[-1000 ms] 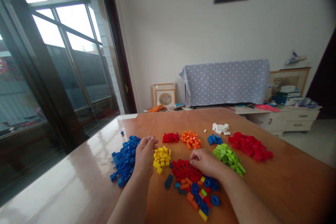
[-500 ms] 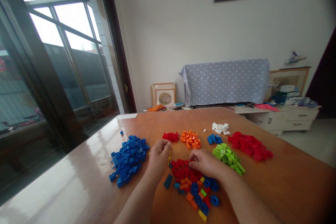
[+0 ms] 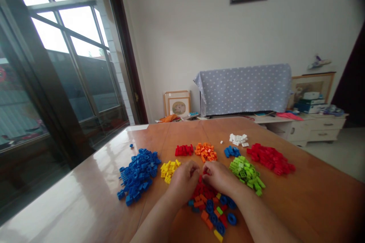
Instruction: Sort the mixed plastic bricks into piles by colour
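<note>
My left hand (image 3: pixel 185 178) is over the left side of a red brick pile (image 3: pixel 203 190), its fingers curled together. Close beside it, my right hand (image 3: pixel 218 176) pinches at the pile's upper edge, with a bit of red at its fingertips. What either hand grips is too small to name. Mixed orange, blue, green and yellow pieces (image 3: pixel 213 212) lie just below the red ones. Yellow bricks (image 3: pixel 169 170) lie left of my left hand, and a lime green pile (image 3: pixel 246 172) is right of my right hand.
On the wooden table (image 3: pixel 308 197) are a large blue pile (image 3: pixel 139 174), a small red group (image 3: pixel 184 150), orange bricks (image 3: pixel 205 152), a small blue group (image 3: pixel 232 152), white pieces (image 3: pixel 238 139) and a large red pile (image 3: pixel 270 158). A cloth-covered object (image 3: pixel 245 89) stands behind.
My left hand has moved right and down from near the small red group to the central red pile, uncovering the yellow bricks. My right hand has shifted slightly left.
</note>
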Demonstrator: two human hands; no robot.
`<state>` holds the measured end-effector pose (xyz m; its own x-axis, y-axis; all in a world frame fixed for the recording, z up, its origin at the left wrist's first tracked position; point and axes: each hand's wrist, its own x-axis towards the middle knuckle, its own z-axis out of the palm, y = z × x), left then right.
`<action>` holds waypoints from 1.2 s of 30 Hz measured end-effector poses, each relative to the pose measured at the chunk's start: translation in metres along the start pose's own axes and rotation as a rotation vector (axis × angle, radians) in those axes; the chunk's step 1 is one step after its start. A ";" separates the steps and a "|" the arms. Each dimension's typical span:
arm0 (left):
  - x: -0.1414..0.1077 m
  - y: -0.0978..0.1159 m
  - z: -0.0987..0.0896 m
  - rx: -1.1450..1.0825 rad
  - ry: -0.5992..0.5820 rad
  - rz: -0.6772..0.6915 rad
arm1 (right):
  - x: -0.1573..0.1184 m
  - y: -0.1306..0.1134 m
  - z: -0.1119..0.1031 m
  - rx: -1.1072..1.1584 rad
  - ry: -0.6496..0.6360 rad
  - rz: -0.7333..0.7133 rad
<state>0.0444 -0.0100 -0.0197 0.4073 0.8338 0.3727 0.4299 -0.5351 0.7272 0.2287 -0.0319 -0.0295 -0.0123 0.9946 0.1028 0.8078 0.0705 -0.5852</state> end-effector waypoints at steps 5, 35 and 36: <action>0.003 -0.007 -0.002 0.060 0.012 0.010 | 0.004 0.004 -0.004 0.156 -0.019 -0.027; 0.024 0.054 0.012 0.835 -0.425 0.106 | 0.002 0.009 -0.003 0.072 0.027 0.060; 0.025 0.054 0.013 0.842 -0.422 0.098 | 0.003 0.010 -0.003 0.076 0.025 0.053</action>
<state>0.0884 -0.0196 0.0217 0.6592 0.7502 0.0510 0.7516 -0.6595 -0.0126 0.2386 -0.0285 -0.0324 0.0450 0.9949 0.0900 0.7600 0.0244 -0.6495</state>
